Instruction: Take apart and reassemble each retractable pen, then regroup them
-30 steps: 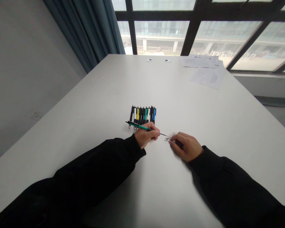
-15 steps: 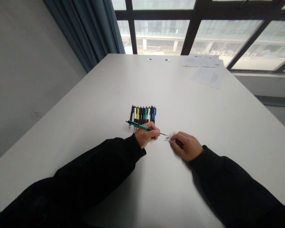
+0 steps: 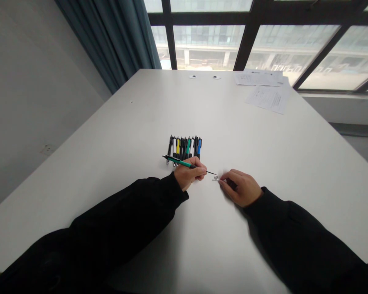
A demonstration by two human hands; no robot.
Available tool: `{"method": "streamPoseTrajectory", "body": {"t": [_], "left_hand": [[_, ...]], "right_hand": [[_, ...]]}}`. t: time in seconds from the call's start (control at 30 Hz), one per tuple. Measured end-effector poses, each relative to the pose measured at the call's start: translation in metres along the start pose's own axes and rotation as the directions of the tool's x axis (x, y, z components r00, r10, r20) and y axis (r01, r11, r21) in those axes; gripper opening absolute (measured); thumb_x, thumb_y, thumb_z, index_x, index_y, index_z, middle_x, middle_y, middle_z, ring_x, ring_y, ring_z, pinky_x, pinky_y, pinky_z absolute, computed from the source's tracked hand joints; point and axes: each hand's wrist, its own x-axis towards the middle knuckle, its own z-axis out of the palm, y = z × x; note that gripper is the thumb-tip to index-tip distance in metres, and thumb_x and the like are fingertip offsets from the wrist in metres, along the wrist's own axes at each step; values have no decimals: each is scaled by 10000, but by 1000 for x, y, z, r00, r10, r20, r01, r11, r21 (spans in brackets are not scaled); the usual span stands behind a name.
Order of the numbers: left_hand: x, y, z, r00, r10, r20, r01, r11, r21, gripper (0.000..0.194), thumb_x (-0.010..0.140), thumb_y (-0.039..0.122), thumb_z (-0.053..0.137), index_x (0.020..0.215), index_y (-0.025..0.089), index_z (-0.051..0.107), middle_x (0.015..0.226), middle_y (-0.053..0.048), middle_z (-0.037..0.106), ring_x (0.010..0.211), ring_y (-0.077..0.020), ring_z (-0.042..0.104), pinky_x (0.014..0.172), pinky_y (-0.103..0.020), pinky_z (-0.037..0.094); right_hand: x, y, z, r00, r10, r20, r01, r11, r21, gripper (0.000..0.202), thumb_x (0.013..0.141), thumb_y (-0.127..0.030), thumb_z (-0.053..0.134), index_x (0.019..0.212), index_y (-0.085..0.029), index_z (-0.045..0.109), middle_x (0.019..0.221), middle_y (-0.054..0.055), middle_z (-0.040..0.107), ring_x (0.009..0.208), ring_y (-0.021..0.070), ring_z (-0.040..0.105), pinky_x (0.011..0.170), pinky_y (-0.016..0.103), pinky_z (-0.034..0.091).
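My left hand (image 3: 190, 173) is closed round a green pen (image 3: 183, 163) with black ends. A thin dark refill (image 3: 211, 172) sticks out of the pen's front, pointing right. Beyond the refill's end, on the table, are tiny silvery parts (image 3: 215, 179), too small to name surely. Beside them is my right hand (image 3: 241, 188), its thumb and forefinger drawn close together at these parts. What lies between those fingertips cannot be made out. Behind my left hand lies a row of several pens (image 3: 185, 147), black, white, yellow, green and blue, side by side.
The white table (image 3: 125, 143) reaches to the window (image 3: 208, 47). Printed papers (image 3: 268, 98) lie at its far right corner. Two oval fittings (image 3: 192, 76) sit along the far edge. A blue-grey curtain (image 3: 119, 41) hangs at the left.
Hardly anything differs. Both hands keep their places, and the pen stays in my left hand. My right fingertips have shifted only very slightly by the small parts.
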Motion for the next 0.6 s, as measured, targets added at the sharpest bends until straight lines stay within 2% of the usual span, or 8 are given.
{"method": "streamPoseTrajectory", "body": {"t": [0.6], "left_hand": [[0, 0, 1, 1000, -10, -13, 10, 1000, -18, 178, 593, 168, 687, 614, 146, 512, 562, 4, 581, 458, -75, 490, 467, -204, 335]], "right_hand": [[0, 1, 1, 1000, -5, -4, 5, 1000, 5, 129, 882, -282, 542, 889, -187, 629, 746, 43, 625, 659, 162, 568, 634, 281, 437]]}}
